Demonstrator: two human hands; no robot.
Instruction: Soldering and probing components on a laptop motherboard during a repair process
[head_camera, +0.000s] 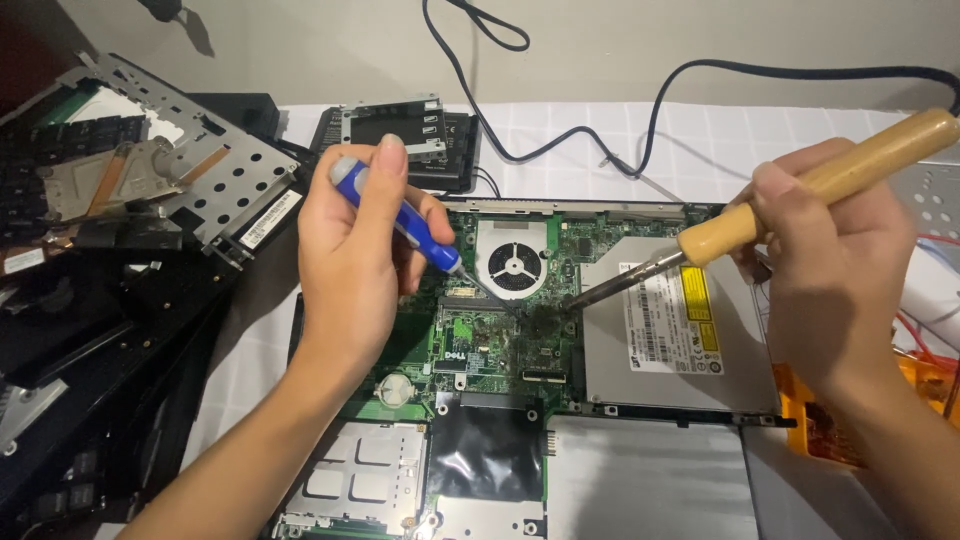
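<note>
My left hand grips a blue-handled screwdriver, whose tip rests on the green circuit board of an opened laptop. In my right hand is a soldering iron with a wooden handle. Its metal tip touches the board close to the screwdriver tip, just below the round cooling fan. A silver optical drive lies under the iron's shaft.
Removed laptop parts and metal brackets are piled at the left. A black module sits behind the board. A black cable runs across the white cloth. An orange object lies at the right.
</note>
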